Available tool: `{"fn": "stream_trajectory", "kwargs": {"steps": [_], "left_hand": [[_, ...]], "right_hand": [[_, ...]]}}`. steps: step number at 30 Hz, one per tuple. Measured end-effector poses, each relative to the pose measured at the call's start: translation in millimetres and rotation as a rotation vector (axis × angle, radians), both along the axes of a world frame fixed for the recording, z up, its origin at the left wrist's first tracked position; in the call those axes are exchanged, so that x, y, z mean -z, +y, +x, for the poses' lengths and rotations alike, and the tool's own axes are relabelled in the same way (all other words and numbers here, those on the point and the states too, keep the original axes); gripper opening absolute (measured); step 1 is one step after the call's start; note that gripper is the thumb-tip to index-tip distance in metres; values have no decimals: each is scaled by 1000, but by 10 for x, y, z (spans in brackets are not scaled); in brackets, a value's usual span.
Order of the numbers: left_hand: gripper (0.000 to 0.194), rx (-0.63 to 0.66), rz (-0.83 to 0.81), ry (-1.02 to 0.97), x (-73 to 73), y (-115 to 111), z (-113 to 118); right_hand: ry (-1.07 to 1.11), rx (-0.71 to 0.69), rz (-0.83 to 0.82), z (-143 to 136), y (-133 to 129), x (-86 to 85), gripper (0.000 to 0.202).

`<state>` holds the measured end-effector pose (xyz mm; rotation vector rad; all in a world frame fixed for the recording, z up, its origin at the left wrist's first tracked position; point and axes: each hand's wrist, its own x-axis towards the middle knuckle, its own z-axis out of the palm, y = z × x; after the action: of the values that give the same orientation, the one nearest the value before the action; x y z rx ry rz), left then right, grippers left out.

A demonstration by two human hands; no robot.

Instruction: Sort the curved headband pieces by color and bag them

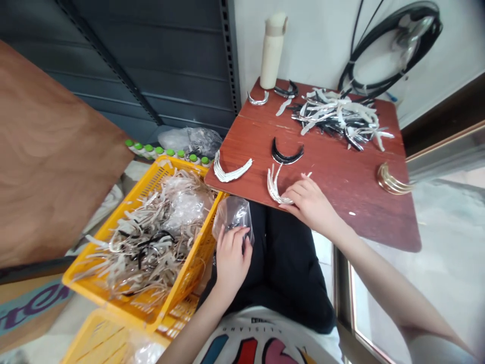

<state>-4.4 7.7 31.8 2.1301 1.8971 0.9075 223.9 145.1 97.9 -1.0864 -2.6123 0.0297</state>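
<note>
On the lap, my left hand (232, 258) grips a clear plastic bag (229, 212), fingers curled over its side. Some dark pieces show inside the bag. My right hand (312, 205) rests at the near edge of the red-brown table (341, 187), with thumb and fingers closed on a bundle of thin white curved strips (275, 189). Just beyond that bundle lies a stack of black curved strips (286, 156). Another stack of white curved strips (231, 174) sits at the table's left corner, apart from both hands.
A tangled heap of white and black strips (341, 116) covers the far right. Gold curved pieces (392, 182) lie at the right edge. A cream bottle (273, 53) stands at the back. To the left, a yellow crate (144, 318) holds loose strips, near green-capped bottles (159, 151).
</note>
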Motion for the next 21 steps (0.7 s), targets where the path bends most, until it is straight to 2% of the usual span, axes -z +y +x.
{"fn": "stream_trajectory", "kwargs": {"steps": [3, 7, 10, 15, 21], "left_hand": [[31, -1, -6, 62, -29, 36, 11], [37, -6, 12, 50, 37, 63, 71], [38, -22, 38, 6, 114, 67, 112], [40, -23, 97, -9, 205, 64, 122], [42, -32, 133, -42, 245, 55, 103]], "right_hand": [[-30, -7, 19, -56, -31, 49, 30], [-40, 48, 76, -156, -100, 189, 47], [-33, 93, 99, -209, -141, 248, 42], [12, 136, 103, -229, -160, 213, 31], [18, 14, 111, -203, -114, 178, 23]]}}
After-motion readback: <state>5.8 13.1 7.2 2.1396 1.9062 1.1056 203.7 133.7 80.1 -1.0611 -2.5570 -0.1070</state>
